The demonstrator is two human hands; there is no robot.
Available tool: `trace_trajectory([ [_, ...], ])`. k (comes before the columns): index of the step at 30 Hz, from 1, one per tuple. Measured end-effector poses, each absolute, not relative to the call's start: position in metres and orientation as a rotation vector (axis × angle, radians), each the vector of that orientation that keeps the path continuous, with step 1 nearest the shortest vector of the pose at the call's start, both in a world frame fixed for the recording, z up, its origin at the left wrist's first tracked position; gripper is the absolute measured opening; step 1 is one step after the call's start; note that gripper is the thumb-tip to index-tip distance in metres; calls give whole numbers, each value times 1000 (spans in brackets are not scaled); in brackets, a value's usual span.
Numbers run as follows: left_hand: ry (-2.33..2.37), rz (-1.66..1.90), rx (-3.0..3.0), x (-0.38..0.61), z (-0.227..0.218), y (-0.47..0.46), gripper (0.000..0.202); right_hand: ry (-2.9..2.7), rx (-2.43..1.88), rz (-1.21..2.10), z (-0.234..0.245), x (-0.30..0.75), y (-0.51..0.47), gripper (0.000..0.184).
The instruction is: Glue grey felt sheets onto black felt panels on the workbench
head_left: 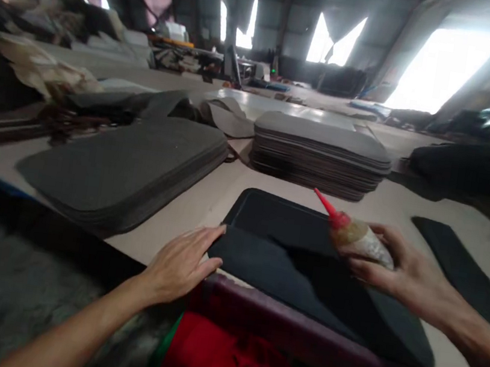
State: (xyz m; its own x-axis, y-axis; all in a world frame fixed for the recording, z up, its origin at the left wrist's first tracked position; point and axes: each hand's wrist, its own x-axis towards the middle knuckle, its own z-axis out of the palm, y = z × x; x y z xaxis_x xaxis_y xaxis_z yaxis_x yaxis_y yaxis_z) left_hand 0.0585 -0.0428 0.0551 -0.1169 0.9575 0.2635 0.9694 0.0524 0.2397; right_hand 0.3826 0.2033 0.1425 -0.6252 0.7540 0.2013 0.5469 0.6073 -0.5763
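My right hand (pixel 402 266) is wrapped round a glue bottle (pixel 358 239) with a pointed red nozzle, held above the table and tilted up to the left. Below it lies a black rounded panel (pixel 270 263), whose far part shows a raised rim and whose near part looks like a smooth flap or second layer. At the panel's left edge, my left hand (pixel 181 263) grips the border between thumb and fingers. The undersides of those fingers are hidden. A dark shadow falls across the panel beneath the bottle.
A stack of dark grey rounded sheets (pixel 138 162) lies on the left, and a taller stack (pixel 319 154) stands behind the panel. A black strip (pixel 465 269) rests at the right. The table's near edge (pixel 296 336) has a maroon covering.
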Motion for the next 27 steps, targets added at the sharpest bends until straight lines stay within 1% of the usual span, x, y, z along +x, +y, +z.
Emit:
trace_trajectory([
  [2,-2307,-648,-2023,60,54,-42,56,-2482,-1070,749,147,378,183,56],
  [4,-2320,-714,-1993,62,52,-41,61,-2521,-1051,788,152,370,167,58],
  [7,-2325,-773,-1942,63,51,-39,71,-2586,-936,874,158,355,150,50],
  [10,-2319,-781,-1946,64,50,-39,75,-2624,-823,926,158,338,138,42],
  [14,-2322,-782,-1950,64,50,-39,77,-2676,-674,857,150,313,126,35],
  [18,-2327,-782,-1957,64,51,-39,76,-2683,-625,793,144,293,121,27],
  [23,-2344,-764,-1963,65,53,-39,81,-2711,-603,742,143,280,122,26],
  [27,-2331,-757,-1965,65,53,-39,80,-2756,-604,692,149,273,121,24],
])
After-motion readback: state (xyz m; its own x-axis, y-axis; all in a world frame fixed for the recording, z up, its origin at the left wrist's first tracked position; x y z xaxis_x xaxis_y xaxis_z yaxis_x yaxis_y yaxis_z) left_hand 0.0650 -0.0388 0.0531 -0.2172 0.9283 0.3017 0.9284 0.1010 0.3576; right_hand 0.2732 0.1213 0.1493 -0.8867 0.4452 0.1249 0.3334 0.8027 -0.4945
